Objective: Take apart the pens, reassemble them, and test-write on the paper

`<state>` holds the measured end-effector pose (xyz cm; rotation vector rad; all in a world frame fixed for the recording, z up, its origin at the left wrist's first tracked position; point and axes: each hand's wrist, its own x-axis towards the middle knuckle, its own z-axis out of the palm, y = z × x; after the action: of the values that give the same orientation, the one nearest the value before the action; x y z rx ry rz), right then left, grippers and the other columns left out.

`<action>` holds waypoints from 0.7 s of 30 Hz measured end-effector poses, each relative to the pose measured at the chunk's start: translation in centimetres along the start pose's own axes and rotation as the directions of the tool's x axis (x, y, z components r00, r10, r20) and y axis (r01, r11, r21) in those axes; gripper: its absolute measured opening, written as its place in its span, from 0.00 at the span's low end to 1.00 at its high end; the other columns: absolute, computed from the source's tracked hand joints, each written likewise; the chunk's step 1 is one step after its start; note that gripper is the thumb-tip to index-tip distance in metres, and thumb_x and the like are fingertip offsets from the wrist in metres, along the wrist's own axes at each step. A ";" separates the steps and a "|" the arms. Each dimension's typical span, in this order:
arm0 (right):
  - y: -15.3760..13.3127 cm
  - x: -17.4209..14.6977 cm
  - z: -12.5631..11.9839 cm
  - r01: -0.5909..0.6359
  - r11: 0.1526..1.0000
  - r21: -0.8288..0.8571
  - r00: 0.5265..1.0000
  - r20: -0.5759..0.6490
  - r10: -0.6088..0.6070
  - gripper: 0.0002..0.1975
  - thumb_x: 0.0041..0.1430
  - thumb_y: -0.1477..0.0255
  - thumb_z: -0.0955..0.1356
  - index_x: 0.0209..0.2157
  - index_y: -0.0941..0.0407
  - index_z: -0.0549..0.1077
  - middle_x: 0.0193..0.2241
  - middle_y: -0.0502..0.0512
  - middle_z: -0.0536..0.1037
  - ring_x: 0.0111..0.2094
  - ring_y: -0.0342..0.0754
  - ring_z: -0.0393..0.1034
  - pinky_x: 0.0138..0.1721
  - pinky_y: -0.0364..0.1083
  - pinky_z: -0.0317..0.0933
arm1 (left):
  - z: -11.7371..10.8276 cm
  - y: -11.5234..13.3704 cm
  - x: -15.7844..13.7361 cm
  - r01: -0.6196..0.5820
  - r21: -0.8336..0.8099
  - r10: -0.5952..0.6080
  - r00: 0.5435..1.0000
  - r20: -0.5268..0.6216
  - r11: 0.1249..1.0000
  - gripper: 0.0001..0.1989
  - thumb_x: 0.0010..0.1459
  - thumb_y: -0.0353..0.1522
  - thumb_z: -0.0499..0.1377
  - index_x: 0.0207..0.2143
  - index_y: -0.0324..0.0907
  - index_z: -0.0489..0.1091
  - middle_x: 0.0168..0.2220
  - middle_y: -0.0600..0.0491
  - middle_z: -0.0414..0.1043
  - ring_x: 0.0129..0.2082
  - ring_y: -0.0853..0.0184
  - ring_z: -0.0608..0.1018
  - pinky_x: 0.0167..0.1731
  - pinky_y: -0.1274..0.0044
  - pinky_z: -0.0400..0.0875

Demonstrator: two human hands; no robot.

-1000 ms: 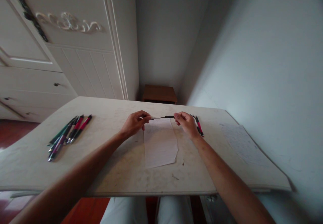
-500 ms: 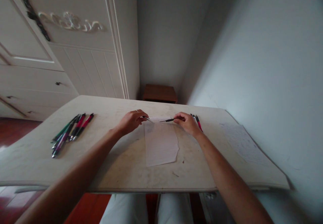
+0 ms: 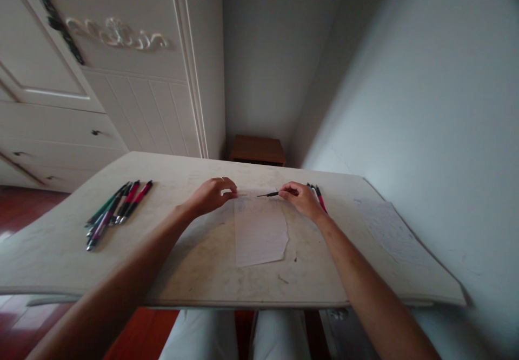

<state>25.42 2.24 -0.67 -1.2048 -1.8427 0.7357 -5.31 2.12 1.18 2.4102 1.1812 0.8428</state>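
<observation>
Head view: my right hand (image 3: pixel 298 198) pinches the slim black pen part (image 3: pixel 272 194) over the paper (image 3: pixel 261 235), long axis sideways, thin tip toward my left hand (image 3: pixel 211 193), whose fingers curl at a pale piece (image 3: pixel 242 193); can't tell if gripped.

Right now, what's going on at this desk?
A person is handling pen-like parts over a sheet of paper. The right hand holds a slim dark piece, thin end pointing toward the left hand. A small pale piece shows at the left fingertips; its grip is hard to make out. The two pieces are apart. A pile of pens lies to the left, a few more pens beside the right hand.
</observation>
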 end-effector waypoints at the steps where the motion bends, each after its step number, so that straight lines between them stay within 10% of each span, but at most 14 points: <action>1: 0.0 0.0 0.0 -0.002 1.000 -0.002 1.000 0.006 0.002 0.11 0.53 0.62 0.70 0.30 0.56 0.76 0.28 0.53 0.78 0.31 0.47 0.71 0.35 0.46 0.62 | 0.0 0.1 0.0 0.002 0.010 -0.002 1.000 0.011 1.000 0.09 0.57 0.38 0.60 0.33 0.43 0.77 0.38 0.49 0.78 0.39 0.61 0.78 0.44 0.72 0.69; 10: -0.7 -0.2 0.7 0.001 0.999 0.042 0.999 0.037 -0.003 0.12 0.54 0.62 0.70 0.30 0.57 0.76 0.28 0.53 0.78 0.31 0.47 0.71 0.35 0.45 0.62 | 2.6 1.2 -0.1 -0.113 -0.005 0.113 0.993 0.028 0.994 0.17 0.56 0.41 0.61 0.45 0.44 0.75 0.46 0.47 0.76 0.48 0.58 0.75 0.51 0.68 0.68; 21: -1.1 -0.3 1.3 -0.001 0.997 0.081 1.000 0.002 0.001 0.14 0.54 0.59 0.70 0.29 0.57 0.76 0.26 0.52 0.77 0.29 0.46 0.70 0.32 0.44 0.62 | 3.5 0.7 0.1 -0.185 0.063 0.188 0.981 -0.039 0.981 0.09 0.61 0.33 0.57 0.37 0.43 0.78 0.42 0.48 0.76 0.43 0.62 0.76 0.46 0.69 0.71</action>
<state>23.91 1.46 -0.53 -1.1535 -1.7970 0.8047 -2.63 1.67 -1.11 2.5941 1.0203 0.9339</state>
